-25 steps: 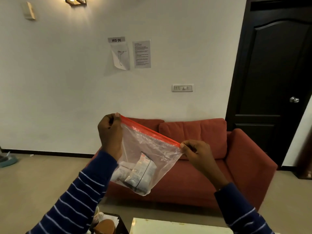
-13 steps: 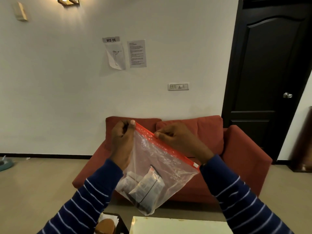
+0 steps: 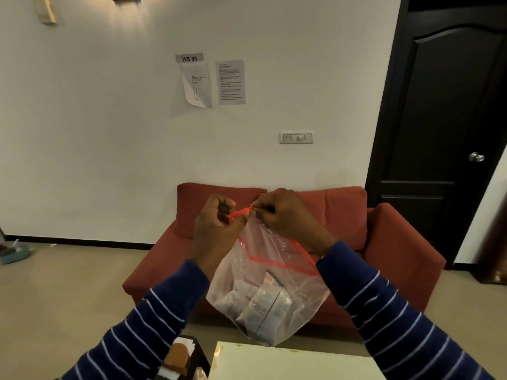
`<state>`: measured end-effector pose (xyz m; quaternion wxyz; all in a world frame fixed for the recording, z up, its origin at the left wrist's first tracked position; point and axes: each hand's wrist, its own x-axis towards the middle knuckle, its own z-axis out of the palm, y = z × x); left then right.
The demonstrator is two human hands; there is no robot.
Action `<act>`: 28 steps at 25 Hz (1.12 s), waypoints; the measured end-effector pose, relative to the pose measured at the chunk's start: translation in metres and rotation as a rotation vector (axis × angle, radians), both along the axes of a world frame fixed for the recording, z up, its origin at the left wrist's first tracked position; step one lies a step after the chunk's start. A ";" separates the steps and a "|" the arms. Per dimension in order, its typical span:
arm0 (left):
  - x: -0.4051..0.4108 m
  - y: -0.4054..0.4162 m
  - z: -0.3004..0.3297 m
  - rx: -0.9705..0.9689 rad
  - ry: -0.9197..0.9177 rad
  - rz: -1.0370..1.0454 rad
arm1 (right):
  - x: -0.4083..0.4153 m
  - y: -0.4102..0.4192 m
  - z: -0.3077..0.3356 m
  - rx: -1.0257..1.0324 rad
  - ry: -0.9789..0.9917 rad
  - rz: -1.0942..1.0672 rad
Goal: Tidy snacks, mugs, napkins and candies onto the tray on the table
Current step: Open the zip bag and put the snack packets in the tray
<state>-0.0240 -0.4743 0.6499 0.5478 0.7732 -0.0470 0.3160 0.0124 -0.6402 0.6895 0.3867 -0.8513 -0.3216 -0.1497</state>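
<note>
Both hands, left hand and right hand, pinching plastic bag, above pale table, red sofa behind

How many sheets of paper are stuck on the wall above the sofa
3: the small WS 06 label, the figure drawing directly under it with a curling lower corner, and the printed text sheet just to its right. None looks hidden.

Left hand and right hand raised close together, each grip pinched.
</note>
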 end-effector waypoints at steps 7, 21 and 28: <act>-0.010 0.006 0.004 0.830 -0.157 -0.211 | -0.008 -0.005 -0.003 -0.284 -0.470 -0.158; 0.003 -0.003 0.006 0.715 0.192 -0.125 | -0.012 -0.007 -0.046 -0.329 -0.014 0.047; -0.021 -0.022 -0.011 0.707 0.268 -0.212 | 0.010 0.012 -0.092 -0.819 0.346 -0.149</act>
